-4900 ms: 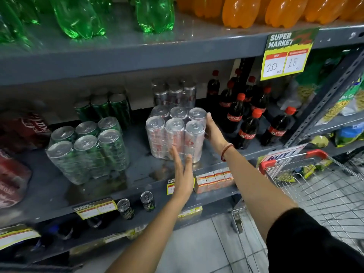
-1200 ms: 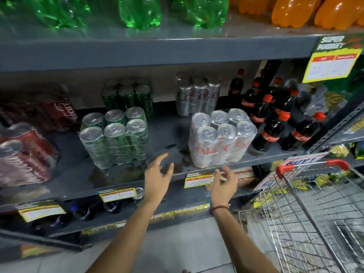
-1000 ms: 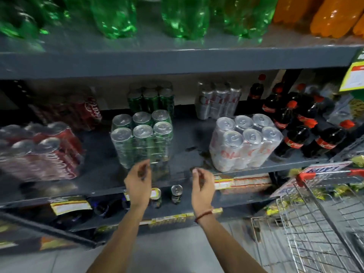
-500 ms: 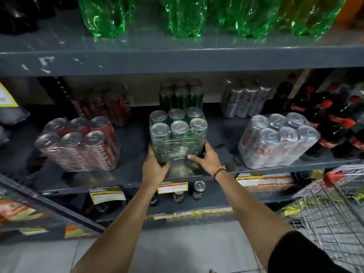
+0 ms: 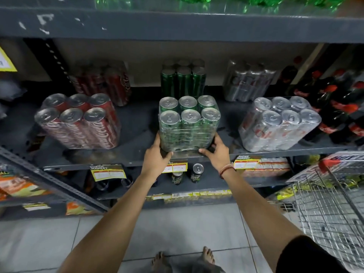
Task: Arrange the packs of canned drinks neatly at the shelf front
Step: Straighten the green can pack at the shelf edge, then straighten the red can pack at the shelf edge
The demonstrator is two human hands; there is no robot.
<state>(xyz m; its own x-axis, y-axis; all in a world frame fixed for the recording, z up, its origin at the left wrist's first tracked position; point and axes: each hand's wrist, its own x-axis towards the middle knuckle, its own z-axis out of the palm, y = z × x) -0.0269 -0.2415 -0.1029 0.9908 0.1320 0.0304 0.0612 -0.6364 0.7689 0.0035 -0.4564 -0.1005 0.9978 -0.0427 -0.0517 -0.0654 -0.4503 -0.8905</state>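
A shrink-wrapped pack of green cans (image 5: 189, 123) stands near the front edge of the grey middle shelf (image 5: 136, 146). My left hand (image 5: 157, 156) grips its lower left corner and my right hand (image 5: 216, 152) its lower right corner. A pack of red cola cans (image 5: 78, 123) stands to the left and a pack of silver cans (image 5: 277, 125) to the right, both near the shelf front. Behind them are a second red pack (image 5: 106, 81), a second green pack (image 5: 183, 79) and a second silver pack (image 5: 248, 81).
Small cola bottles (image 5: 342, 107) crowd the shelf's right end. A wire trolley (image 5: 331, 209) stands at the right. Price tags (image 5: 107, 172) hang on the shelf edge, and two loose cans (image 5: 197, 172) stand on the shelf below. Green bottles fill the shelf above.
My hands left the silver pack, moved left to the green pack and took hold of its lower corners. The pack now sits slightly nearer the shelf edge.
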